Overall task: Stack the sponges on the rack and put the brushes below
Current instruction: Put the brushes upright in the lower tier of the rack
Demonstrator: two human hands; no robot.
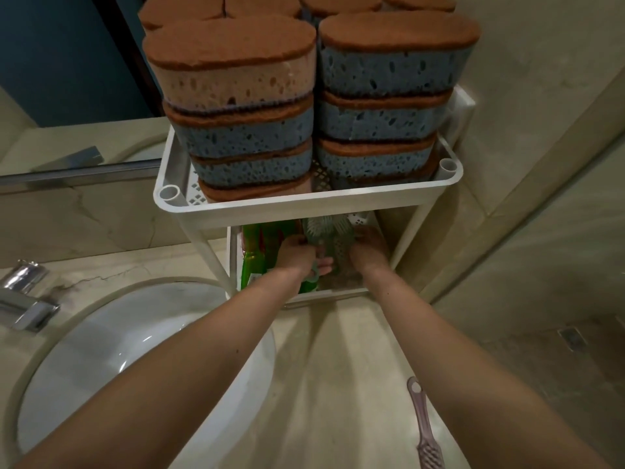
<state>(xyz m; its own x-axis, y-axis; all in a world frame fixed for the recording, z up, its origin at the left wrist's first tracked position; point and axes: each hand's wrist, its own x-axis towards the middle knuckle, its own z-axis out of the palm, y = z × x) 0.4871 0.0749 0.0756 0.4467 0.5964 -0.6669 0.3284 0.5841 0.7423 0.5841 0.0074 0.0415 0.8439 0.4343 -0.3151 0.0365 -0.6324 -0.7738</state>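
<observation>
Head view: the rack [304, 201] stands far on the counter [338, 367], its top tier packed with stacked sponges [236, 79]. That tier's rim overhangs the lower shelf and hides part of it. On the lower shelf, green packs [260, 245] fill the left and the brushes [329, 231] lie in the middle. The left hand [297, 255] grips one brush's handle. The right hand [368, 248] is just right of them, its fingers shadowed, so its grasp cannot be told. A pink brush [422, 428] lies near right. The sink [101, 350] and tap [23, 306] are on the left.
</observation>
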